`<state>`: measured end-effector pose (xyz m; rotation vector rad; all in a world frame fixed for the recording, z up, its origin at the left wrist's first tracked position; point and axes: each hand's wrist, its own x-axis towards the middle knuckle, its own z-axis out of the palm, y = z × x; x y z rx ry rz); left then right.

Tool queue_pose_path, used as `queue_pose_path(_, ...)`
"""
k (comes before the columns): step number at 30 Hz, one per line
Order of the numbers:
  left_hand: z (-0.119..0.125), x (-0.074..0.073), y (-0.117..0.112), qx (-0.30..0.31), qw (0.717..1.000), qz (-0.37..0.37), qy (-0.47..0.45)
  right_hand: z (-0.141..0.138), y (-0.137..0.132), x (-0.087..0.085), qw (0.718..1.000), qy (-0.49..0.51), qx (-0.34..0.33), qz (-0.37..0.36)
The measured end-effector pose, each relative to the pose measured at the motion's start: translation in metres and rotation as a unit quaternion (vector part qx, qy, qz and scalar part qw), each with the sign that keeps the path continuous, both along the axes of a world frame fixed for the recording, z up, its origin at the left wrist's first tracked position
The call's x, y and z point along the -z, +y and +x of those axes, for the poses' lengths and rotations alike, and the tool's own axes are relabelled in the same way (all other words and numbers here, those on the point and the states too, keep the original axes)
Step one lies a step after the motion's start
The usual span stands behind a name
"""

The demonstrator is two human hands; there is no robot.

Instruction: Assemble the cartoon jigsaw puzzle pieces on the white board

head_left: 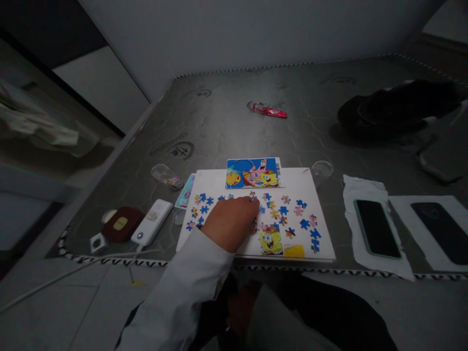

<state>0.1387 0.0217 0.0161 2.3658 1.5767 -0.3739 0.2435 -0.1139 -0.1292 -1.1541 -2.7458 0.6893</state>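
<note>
- Two hands are in view, both the person's own. The left hand [230,224], in a white sleeve [183,287], lies palm down on the board, its fingers [252,207] curled together among the pieces; whether they grip a piece is hidden. The right hand [241,307] sits low in the lap at 6 o'clock, too dim to tell how its fingers stand.
- One white puzzle board [303,234] lies ahead of the person, with dozens of loose blue, pink and yellow puzzle pieces [300,209] scattered across it; the left hand covers some.
- One cartoon picture card [253,173] overlaps the board's 12 o'clock edge.
- A joined cartoon patch [271,241] sits on the board at 6 o'clock, just beside a yellow patch [294,251].
- Two black phones [377,228] lie at 3 o'clock from the board, each on its own white sheet [361,190].
- At 9 o'clock are one white power bank [151,222] and one dark red pouch [122,224].
- One clear cup [322,169] stands near the board at 1 o'clock.
- One red tube [266,111] lies far off at 12 o'clock; one black cloth heap [398,105] lies at 2 o'clock.
- Everything rests on a grey mattress [219,126] with a patterned edge, above a tiled floor [54,302], beside a white wall [219,34].
</note>
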Motion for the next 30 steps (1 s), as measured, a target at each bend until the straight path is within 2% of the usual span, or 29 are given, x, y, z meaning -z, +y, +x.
queue_pose_path(3,0.000,0.001,0.000,-0.003,1.000,0.002,-0.014,0.006,-0.004,-0.002,0.998,0.052,-0.002,0.043)
queue_pose_path(5,-0.001,0.002,-0.001,-0.002,1.000,0.004,-0.024,0.016,0.000,-0.013,0.994,0.086,0.008,0.074)
queue_pose_path(7,-0.002,0.003,-0.001,-0.002,1.000,0.009,-0.028,0.029,0.010,-0.033,0.985,0.131,0.025,0.114)
queue_pose_path(9,-0.002,0.004,-0.001,-0.003,1.000,0.009,-0.029,0.040,0.024,-0.053,0.947,0.241,0.090,0.192)
queue_pose_path(11,-0.003,0.003,0.000,-0.002,0.999,0.006,-0.035,0.047,0.039,-0.068,0.920,0.281,0.124,0.244)
queue_pose_path(13,-0.004,0.002,0.001,-0.001,0.999,0.001,-0.043,0.050,0.050,-0.073,0.908,0.279,0.132,0.284)
queue_pose_path(18,-0.004,-0.001,0.003,-0.003,0.999,-0.004,-0.049,0.060,0.062,-0.055,0.903,0.228,0.129,0.340)
queue_pose_path(23,-0.006,0.002,0.003,-0.009,0.999,0.005,-0.054,0.070,0.068,-0.036,0.924,0.167,0.141,0.315)
queue_pose_path(30,-0.006,0.001,0.002,-0.004,0.999,0.017,-0.048,0.071,0.075,-0.031,0.923,0.183,0.153,0.302)
